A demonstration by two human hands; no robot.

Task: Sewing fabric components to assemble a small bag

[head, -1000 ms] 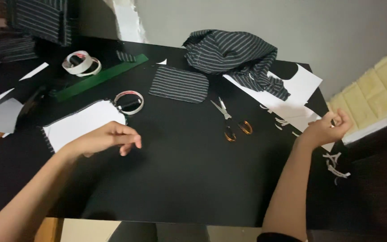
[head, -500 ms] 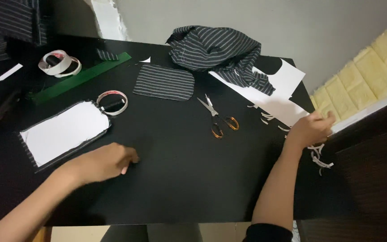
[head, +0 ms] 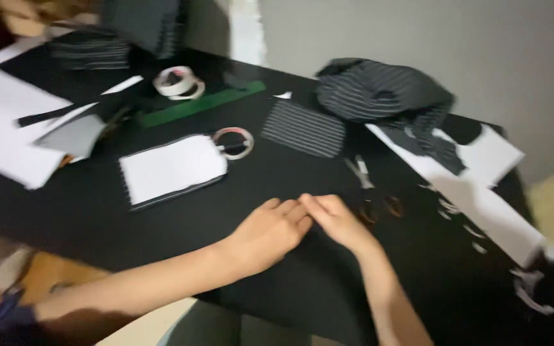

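My left hand (head: 269, 232) and my right hand (head: 336, 220) meet at the middle of the black table (head: 181, 224), fingertips touching each other. Both lie low on the dark surface. The picture is blurred and I cannot tell whether anything is pinched between the fingers. Scissors with orange handles (head: 370, 192) lie just beyond my right hand. A white rectangular piece edged in dark fabric (head: 171, 168) lies to the left of my left hand.
A flat striped fabric piece (head: 304, 128) and a crumpled striped cloth (head: 379, 93) lie at the back. A tape roll (head: 233, 142), two more rolls (head: 176, 82) and a green ruler (head: 203, 102) lie nearby. White paper (head: 482, 205) with scraps lies right, white sheets (head: 1, 128) left.
My right hand has come from the paper scraps at the table's right edge to the middle, where it now touches my left hand. The view has swung sideways.
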